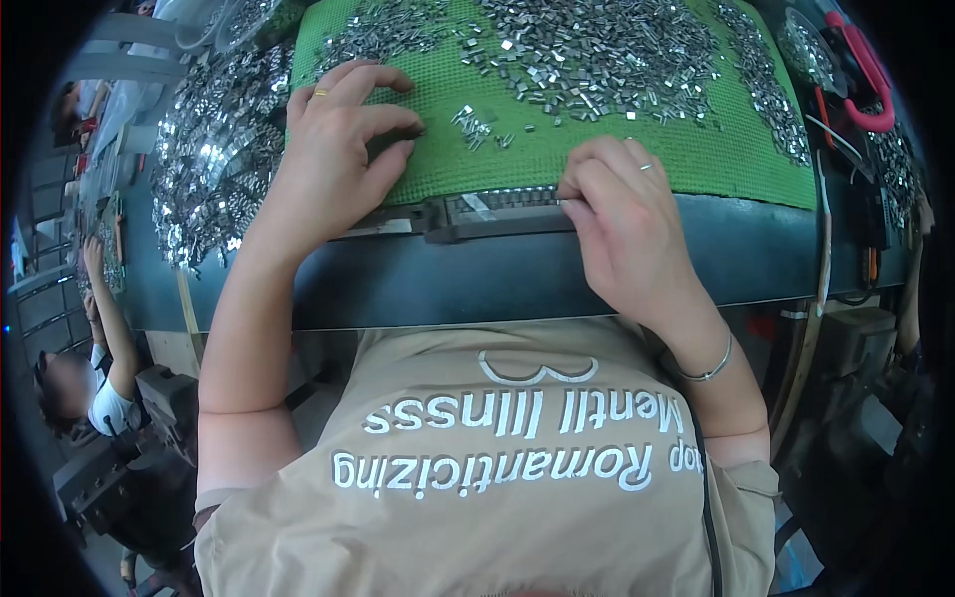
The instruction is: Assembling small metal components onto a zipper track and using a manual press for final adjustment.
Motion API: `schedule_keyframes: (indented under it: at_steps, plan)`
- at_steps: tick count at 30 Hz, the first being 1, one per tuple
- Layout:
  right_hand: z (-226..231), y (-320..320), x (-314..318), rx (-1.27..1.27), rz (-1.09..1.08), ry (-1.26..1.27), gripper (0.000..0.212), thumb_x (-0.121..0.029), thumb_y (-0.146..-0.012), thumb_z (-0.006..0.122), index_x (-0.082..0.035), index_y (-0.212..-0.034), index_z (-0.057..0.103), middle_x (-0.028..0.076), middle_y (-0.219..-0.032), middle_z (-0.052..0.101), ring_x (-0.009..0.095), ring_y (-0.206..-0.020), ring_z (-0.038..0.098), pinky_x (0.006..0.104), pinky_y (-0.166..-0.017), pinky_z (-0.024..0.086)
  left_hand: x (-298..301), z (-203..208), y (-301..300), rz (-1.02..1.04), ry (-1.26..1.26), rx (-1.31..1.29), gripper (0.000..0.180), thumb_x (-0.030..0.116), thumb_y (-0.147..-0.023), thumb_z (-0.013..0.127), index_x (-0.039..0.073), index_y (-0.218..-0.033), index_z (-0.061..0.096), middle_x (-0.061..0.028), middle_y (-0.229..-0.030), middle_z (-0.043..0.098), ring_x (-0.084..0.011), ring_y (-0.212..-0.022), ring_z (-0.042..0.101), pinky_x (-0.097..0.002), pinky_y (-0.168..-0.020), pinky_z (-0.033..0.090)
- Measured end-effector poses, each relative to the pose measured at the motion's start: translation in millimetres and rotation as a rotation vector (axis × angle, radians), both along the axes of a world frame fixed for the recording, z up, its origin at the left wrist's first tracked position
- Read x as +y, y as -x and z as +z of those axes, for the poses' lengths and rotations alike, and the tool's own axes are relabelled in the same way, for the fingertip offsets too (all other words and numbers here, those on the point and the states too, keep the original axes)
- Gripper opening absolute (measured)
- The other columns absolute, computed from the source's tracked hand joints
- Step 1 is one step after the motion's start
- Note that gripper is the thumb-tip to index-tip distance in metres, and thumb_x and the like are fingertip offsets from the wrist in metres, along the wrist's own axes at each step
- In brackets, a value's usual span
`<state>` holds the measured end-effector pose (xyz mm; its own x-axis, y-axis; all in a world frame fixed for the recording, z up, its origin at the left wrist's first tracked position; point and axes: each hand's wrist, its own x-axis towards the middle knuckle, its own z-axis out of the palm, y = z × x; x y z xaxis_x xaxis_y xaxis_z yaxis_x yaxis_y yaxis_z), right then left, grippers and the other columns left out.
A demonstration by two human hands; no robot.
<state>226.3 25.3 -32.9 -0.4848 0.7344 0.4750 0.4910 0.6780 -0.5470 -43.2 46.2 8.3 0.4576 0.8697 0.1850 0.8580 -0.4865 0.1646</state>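
My left hand [343,144] hovers over the left part of the green textured mat [448,164], its curved fingers apart and nothing visible between them. A few small silvery metal pieces [473,124] lie on the mat to the right of its fingertips. Along the mat's near edge runs a dark bar-shaped fixture [497,219] with a row of small metal pieces in it. My right hand [627,204] is at the right part of this fixture, thumb and fingers pinched together at the row. Whatever is in the pinch is too small or hidden to name.
Large heaps of small shiny metal pieces [597,55] cover the mat's far part. Another heap [214,149] sits left of the mat. Pliers with a red handle [865,80] lie at the far right. Another person [104,368] works at the left.
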Motion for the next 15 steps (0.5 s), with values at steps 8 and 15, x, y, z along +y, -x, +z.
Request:
schedule_keyframes:
  at_steps: [8,15]
  plan:
    - [2.2,0.3,1.1,-0.004,0.011,0.033,0.010,0.001,-0.076,0.063,-0.003,-0.085,0.059,0.010,-0.090,0.056,0.031,-0.086,0.054,0.0416,-0.074,0.040,4.6,-8.0,-4.2,-0.041,-0.185,0.063,0.009,0.012,-0.078,0.071,0.009,-0.086,0.072,-0.0050,-0.123,0.060,-0.0301,-0.129,0.048,-0.0508,-0.103,0.033]
    - [3.3,-1.4,0.2,-0.030,0.003,0.083,0.013,0.005,-0.076,0.062,-0.001,-0.086,0.055,0.013,-0.093,0.056,0.033,-0.089,0.054,0.0385,-0.080,0.041,-10.4,-1.3,-39.8,-0.138,-0.027,-0.166,0.013,0.006,-0.080,0.069,0.005,-0.091,0.062,-0.0086,-0.107,0.061,-0.0303,-0.105,0.057,-0.0405,-0.093,0.039]
